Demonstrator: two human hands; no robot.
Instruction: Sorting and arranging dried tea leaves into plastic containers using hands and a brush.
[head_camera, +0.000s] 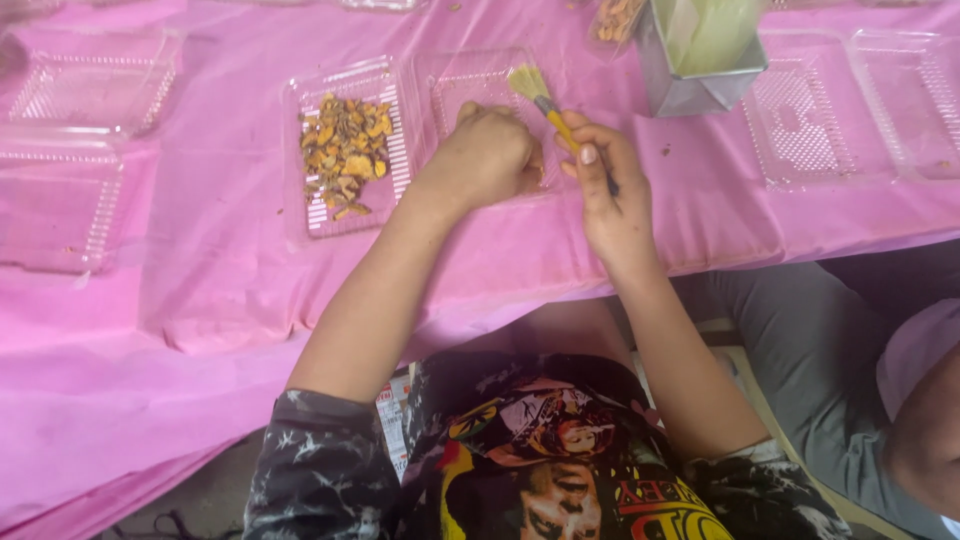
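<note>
Left hand: your left hand (487, 158) is curled into a loose fist over the near edge of the open clear clamshell tray (395, 75); fingers closed, but whether they pinch anything, you cannot tell.
Right hand: your right hand (612, 195) has thumb and fingers closed around a small brush (550, 105).
Brush: yellow handle, pale bristles pointing up and away from you, tip just beside the left knuckles and above the tray's empty half.
Tray contents: the left half holds a heap of dried yellow-brown pieces (345, 152).
Surface: pink table cover (200, 300), creased.
Nearby: metal box (700, 55) beyond the right hand; empty clear trays (70, 150) at far left and right.
Neighbour: a person's grey sleeve (810, 350) at your right.
</note>
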